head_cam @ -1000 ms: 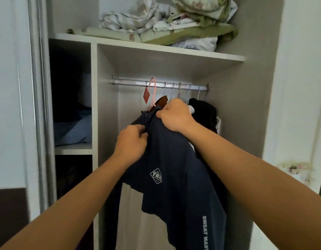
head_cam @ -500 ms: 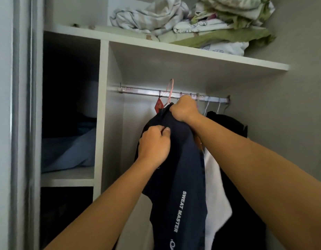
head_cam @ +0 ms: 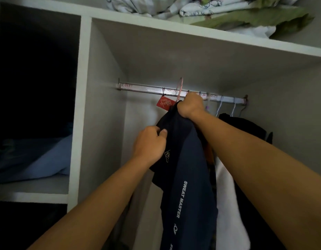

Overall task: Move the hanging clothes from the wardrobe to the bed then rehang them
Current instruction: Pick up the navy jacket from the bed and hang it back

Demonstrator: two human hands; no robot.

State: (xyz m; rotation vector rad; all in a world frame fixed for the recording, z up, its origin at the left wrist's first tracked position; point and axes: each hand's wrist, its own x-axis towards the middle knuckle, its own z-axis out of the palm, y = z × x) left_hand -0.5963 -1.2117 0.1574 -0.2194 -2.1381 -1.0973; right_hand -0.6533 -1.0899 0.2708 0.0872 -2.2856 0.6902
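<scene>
Raised since the earlier frames, the right hand (head_cam: pixel 191 105) now sits just under the hanging rail (head_cam: pixel 143 88), where before it was well below it, and the navy garment (head_cam: pixel 188 159) has swung from broad-on to edge-on beneath the rail. That hand is clenched on the garment's top, at the base of a pink hanger hook (head_cam: pixel 180 87) that reaches up across the rail; whether the hook is seated on the rail or only crossing it cannot be told. Lower down, the left hand (head_cam: pixel 150 144) pinches a fold of the same garment, thumb on top. A red tag (head_cam: pixel 164 103) dangles from the rail just left of the right hand. Right of the navy garment hang a white garment (head_cam: pixel 228 195) and a black garment (head_cam: pixel 246 127), on pale hanger hooks (head_cam: pixel 220 106) over the rail.

With garments on the rail and this one held up to it, I judge this is the rehanging half, mid-way or late. No bed shows, so how many pieces remain there is unknown. Left to do for this piece: confirm the hook sits over the rail, then let go.
</scene>
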